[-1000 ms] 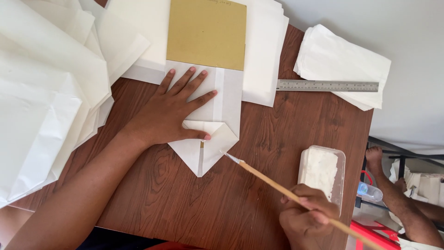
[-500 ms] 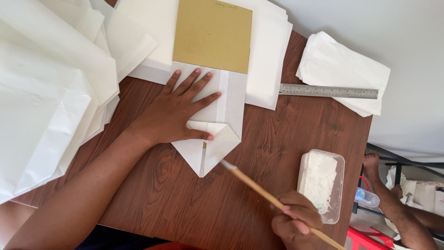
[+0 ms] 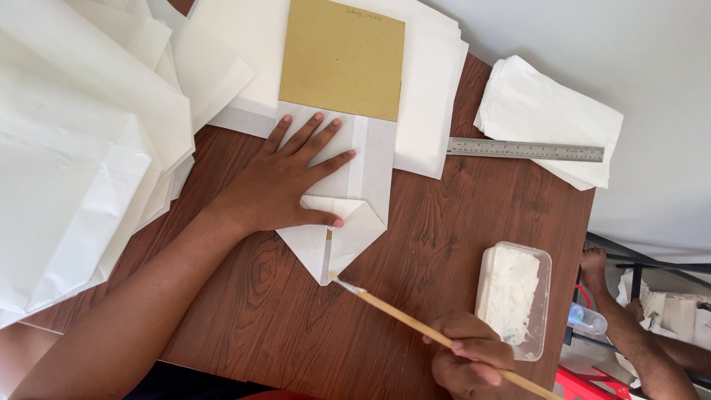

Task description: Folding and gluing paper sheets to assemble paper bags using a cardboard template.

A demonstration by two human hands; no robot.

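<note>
1. Brown wood-grain table (image 3: 459, 244) fills your view, with white paper sheets (image 3: 81, 148) heaped at its left edge.
2. Your left hand (image 3: 285, 181) lies flat, fingers spread and unclenched, pressing on the folded white paper piece (image 3: 337, 222) near the table's middle.
3. That piece is white, creased into a triangular flap with a centre seam; its long axis runs away from you, and the point aims towards you.
4. Its far end lies under a tan card (image 3: 344, 59).
5. Your right hand (image 3: 470, 363) is clenched around a thin wooden brush (image 3: 415, 320), its tip just beside the paper's point.
6. A clear tub of white paste (image 3: 513, 296) sits near that hand; a steel ruler (image 3: 526, 150) lies beyond.
</note>
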